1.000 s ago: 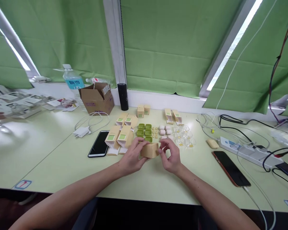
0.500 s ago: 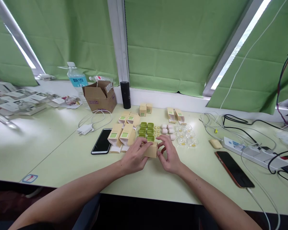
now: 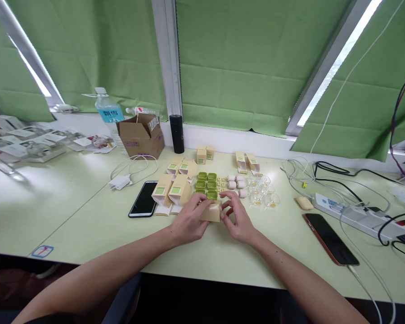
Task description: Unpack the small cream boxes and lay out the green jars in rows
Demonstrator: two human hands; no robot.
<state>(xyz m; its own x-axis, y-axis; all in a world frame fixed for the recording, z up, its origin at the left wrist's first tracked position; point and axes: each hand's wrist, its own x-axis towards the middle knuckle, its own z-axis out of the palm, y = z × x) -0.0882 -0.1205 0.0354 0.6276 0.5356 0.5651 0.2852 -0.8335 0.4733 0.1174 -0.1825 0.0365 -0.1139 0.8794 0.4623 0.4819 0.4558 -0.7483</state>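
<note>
Between my hands is a small tan cardboard box [image 3: 212,212], held just above or on the table near its front. My left hand [image 3: 191,219] wraps around its left side, thumb along the top. At its right end, the fingertips of my right hand [image 3: 236,220] pinch the edge. Directly behind stand several small green square cups [image 3: 212,185], partly hidden by my fingers. Tiny yellowish pieces [image 3: 221,180], pale pink rounded pieces [image 3: 236,182] and clear plastic cups [image 3: 263,188] lie in groups to the right. Open tan boxes with green labels [image 3: 178,189] stand to the left.
Two closed boxes [image 3: 201,155] and two open ones [image 3: 253,164] stand further back. A phone [image 3: 143,199] lies left; another phone [image 3: 330,238], a power strip [image 3: 349,215] and cables are right. A brown carton [image 3: 141,136] and black cylinder [image 3: 177,134] stand by the wall.
The left thumb has shifted slightly along the top of the box. Otherwise both hands and the objects on the table stay nearly where they were.
</note>
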